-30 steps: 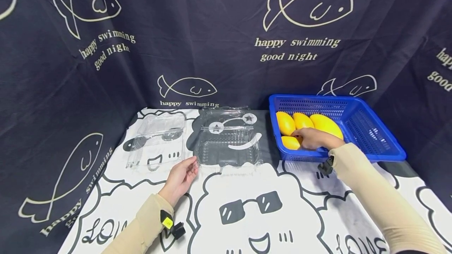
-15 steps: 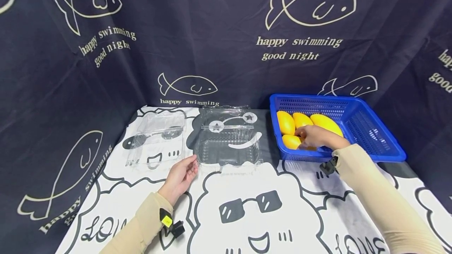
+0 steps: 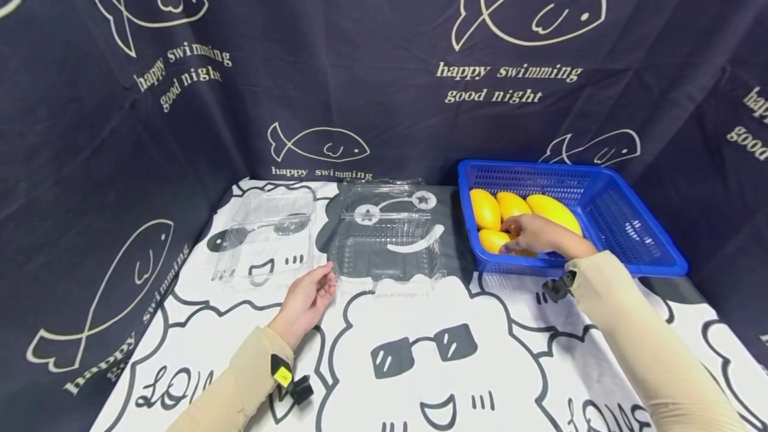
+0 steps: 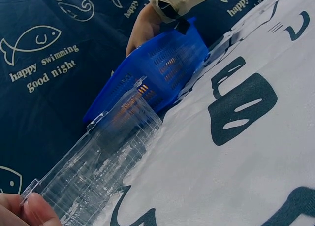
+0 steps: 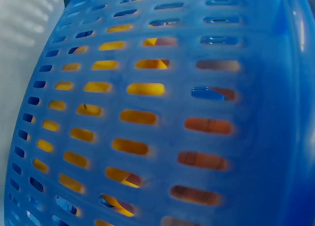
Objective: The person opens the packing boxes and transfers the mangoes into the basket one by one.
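Note:
In the head view my right hand [image 3: 534, 233] reaches into the blue basket [image 3: 636, 265], fingers curled down round a yellow mango [image 3: 525, 253] near the front wall. Several more mangoes lie about it, among them a front-left mango [image 3: 493, 241] and a large mango [image 3: 553, 212] behind. Through the slots in the right wrist view, fingers [image 5: 204, 160] show beside yellow fruit; the grip is partly hidden. My left hand [image 3: 309, 302] pinches the front left corner of an open clear plastic clamshell box [image 3: 387, 262]; thumb and finger meet at its rim in the left wrist view.
A second clear clamshell box [image 3: 267, 245] lies open on the left of the patterned white and dark tablecloth [image 3: 420, 392]. Behind everything hangs a dark fish-print curtain [image 3: 384, 85]. The basket's right part shows bare blue floor.
My right hand has shifted slightly right inside the basket, and its fingers have spread and moved round a mango. The left hand stays at the box corner.

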`<state>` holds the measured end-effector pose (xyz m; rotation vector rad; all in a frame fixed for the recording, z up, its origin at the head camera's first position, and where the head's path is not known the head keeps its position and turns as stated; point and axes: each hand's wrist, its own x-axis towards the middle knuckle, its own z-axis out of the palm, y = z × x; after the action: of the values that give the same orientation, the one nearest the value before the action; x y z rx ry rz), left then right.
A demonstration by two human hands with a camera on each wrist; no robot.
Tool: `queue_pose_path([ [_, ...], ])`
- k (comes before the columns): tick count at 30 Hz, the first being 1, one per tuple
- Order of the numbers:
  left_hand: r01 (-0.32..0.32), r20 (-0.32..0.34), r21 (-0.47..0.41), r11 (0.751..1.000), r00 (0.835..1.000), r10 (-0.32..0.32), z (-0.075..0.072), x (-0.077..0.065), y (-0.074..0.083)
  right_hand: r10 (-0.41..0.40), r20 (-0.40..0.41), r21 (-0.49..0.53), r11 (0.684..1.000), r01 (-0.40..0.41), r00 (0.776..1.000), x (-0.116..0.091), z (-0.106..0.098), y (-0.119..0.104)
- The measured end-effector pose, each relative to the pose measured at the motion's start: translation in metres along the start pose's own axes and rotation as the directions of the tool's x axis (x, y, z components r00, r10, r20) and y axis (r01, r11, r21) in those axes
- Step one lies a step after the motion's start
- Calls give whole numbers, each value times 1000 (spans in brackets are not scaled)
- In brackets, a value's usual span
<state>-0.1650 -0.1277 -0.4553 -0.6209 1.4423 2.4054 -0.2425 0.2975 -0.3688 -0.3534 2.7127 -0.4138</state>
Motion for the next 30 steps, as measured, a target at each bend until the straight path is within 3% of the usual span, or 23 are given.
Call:
queue_pose_path([
  [10,-4,4,-7,1000,1000,4,0,-1,-1,-9,-78,-15,1000,7,997,-7,1,-2],
  [30,1,2,-29,1000,1000,-1,0,-4,-1,-12,-128,0,1000,12,992,-10,5,-2],
])
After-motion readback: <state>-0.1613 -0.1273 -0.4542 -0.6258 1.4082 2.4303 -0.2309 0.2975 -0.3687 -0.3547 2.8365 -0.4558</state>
